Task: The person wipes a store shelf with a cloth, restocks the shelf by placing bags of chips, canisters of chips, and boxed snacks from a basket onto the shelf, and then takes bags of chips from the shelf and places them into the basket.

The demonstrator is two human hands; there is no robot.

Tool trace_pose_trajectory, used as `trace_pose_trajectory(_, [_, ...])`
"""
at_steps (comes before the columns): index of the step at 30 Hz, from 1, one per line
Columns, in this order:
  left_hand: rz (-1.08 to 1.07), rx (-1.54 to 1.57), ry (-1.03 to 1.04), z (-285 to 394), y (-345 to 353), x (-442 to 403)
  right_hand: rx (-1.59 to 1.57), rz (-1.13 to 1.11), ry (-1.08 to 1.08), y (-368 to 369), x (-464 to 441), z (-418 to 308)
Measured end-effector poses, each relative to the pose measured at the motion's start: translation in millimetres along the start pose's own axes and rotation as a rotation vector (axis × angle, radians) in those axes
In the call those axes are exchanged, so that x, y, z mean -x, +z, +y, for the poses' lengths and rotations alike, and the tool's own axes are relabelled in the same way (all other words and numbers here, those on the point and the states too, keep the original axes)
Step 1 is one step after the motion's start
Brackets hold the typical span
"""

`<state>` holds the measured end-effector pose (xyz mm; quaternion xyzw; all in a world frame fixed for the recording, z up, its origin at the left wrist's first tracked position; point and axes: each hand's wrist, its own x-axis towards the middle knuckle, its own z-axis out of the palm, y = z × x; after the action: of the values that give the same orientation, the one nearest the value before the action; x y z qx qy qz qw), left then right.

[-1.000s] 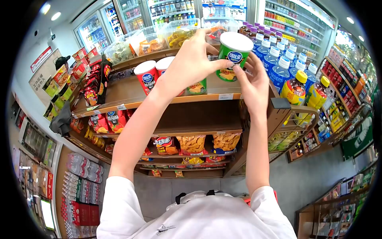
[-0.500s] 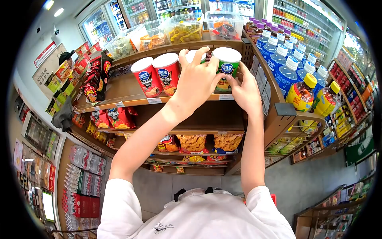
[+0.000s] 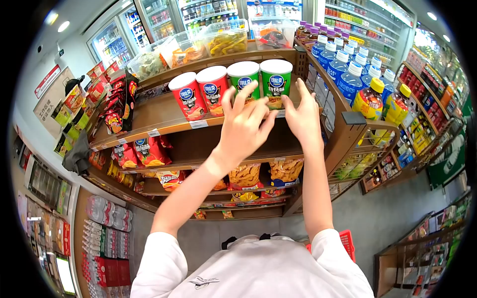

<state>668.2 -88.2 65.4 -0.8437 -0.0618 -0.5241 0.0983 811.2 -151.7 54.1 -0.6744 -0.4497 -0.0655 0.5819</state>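
Observation:
Several potato chip canisters with white lids stand upright in a row on the top shelf [image 3: 144, 116]. At the left are two red ones, an outer red canister [image 3: 190, 99] and an inner red canister [image 3: 211, 89]. To their right stand a green canister [image 3: 242, 74] and a rightmost green canister [image 3: 276, 82]. My left hand [image 3: 242, 124] is in front of the inner green canister, fingers apart and slightly bent, covering its lower part. Beside the rightmost canister's lower right side, my right hand [image 3: 304, 118] has its fingers spread. Neither hand holds anything.
Dark red snack packets [image 3: 117, 107] stand at the shelf's left. Clear plastic tubs [image 3: 226, 39] line the back. Blue-labelled bottles [image 3: 350, 79] and a yellow-capped bottle [image 3: 368, 102] fill the right side rack. Chip bags [image 3: 243, 176] lie lower down; a red basket [image 3: 348, 243] is behind my right arm.
Both hands have let go of the rightmost green canister and drawn back towards me. The left hand has moved lower, uncovering the fronts of the green canisters.

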Motion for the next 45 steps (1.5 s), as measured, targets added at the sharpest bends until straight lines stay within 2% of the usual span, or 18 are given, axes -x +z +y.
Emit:
trace_pose_trajectory(3, [0.021, 0.241, -0.085, 17.0, -12.5, 32.7, -0.009, 0.241, -0.183, 6.0, 42.6, -18.9])
trace_pose_trajectory(5, [0.001, 0.441, -0.254, 25.5, -16.1, 63.6, -0.196, 0.204, -0.183, 8.3, 83.0, -20.8])
trace_pose_trajectory(7, [-0.037, 0.536, -0.387, 31.3, -20.9, 93.5, -0.369, 0.131, 0.011, 15.8, 127.5, -8.1])
trace_pose_trajectory(8, [-0.08, 0.64, -0.533, 38.0, -25.4, 104.3, -0.384, 0.106, 0.133, 17.9, 148.3, 0.3])
trace_pose_trajectory(11, [-0.129, 0.724, -0.627, 50.6, -23.5, 139.1, -0.286, 0.069, 0.396, 7.5, 199.6, 6.7])
trace_pose_trajectory(13, [-0.219, 0.829, -0.622, 61.8, -22.4, 157.9, -0.189, -0.007, 0.526, -9.3, 228.3, 7.0])
trace_pose_trajectory(15, [-0.286, 0.953, -0.583, 81.4, -17.1, 174.8, -0.118, 0.041, 0.585, -27.5, 257.0, 7.2])
trace_pose_trajectory(17, [-0.448, 1.036, -0.555, 103.8, -17.4, 189.5, -0.065, 0.038, 0.731, -51.5, 285.5, 6.6])
trace_pose_trajectory(19, [-0.593, 1.146, -0.555, 130.1, -16.8, 202.6, 0.067, 0.032, 0.785, -79.2, 317.1, 7.8])
trace_pose_trajectory(24, [-0.92, 1.321, -0.501, 193.1, -12.8, 235.9, 0.184, 0.235, 0.881, -157.6, 419.4, 40.5])
trace_pose_trajectory(27, [-1.042, 1.314, -0.442, 230.9, -3.6, 261.8, 0.374, 0.347, 0.998, -213.2, 494.3, 69.5])
trace_pose_trajectory(29, [-1.127, 1.301, -0.423, 260.4, -4.7, 282.4, 0.584, 0.33, 1.16, -244.0, 527.2, 65.2])
trace_pose_trajectory(33, [-1.359, 1.27, -0.364, 325.5, 12.9, 325.3, 0.662, 0.368, 1.256, -285.8, 635.8, 118.5])
trace_pose_trajectory(34, [-1.362, 1.306, -0.366, 343.7, 20.4, 338.8, 0.687, 0.349, 1.31, -289.2, 654.0, 134.0])
trace_pose_trajectory(35, [-1.461, 1.296, -0.404, 361.1, 20.6, 336.0, 0.707, 0.323, 1.382, -290.0, 670.9, 140.8])
trace_pose_trajectory(37, [-1.577, 1.255, -0.405, 393.2, 26.3, 346.1, 0.715, 0.27, 1.383, -286.9, 684.4, 145.5])
trace_pose_trajectory(39, [-1.628, 1.224, -0.39, 417.6, 28.3, 356.5, 0.718, 0.142, 1.343, -287.0, 695.1, 150.3])
trace_pose_trajectory(45, [-1.715, 1.125, -0.327, 452.7, 34.4, 377.6, 0.577, -0.042, 1.505, -287.3, 707.2, 161.0])
